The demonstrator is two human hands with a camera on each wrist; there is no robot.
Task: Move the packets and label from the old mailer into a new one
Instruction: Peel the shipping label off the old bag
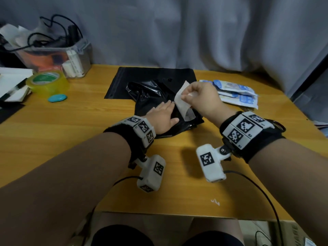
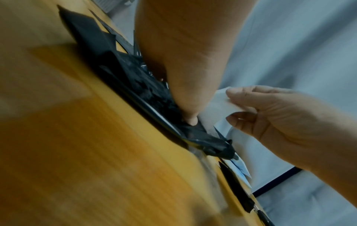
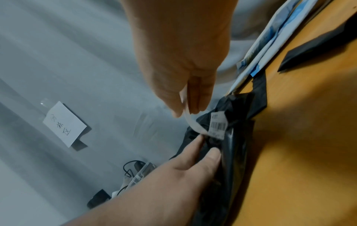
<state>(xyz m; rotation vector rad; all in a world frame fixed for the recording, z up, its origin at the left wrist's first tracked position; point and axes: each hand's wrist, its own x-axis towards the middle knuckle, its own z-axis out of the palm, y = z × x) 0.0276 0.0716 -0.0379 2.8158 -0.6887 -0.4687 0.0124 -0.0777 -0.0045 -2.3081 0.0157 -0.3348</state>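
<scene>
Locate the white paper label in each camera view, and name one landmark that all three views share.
Head: the white paper label is just right of centre, pinched by the right hand.
Left wrist: right of centre, between the two hands.
Right wrist: centre, its barcode end still stuck down.
Shared landmark: the crumpled black plastic mailer under the left hand.

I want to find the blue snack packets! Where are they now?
In the head view, the blue and white plastic packets lie in a pile on the wooden table's right side, just beyond the right hand, beside the flat black mailer.
</scene>
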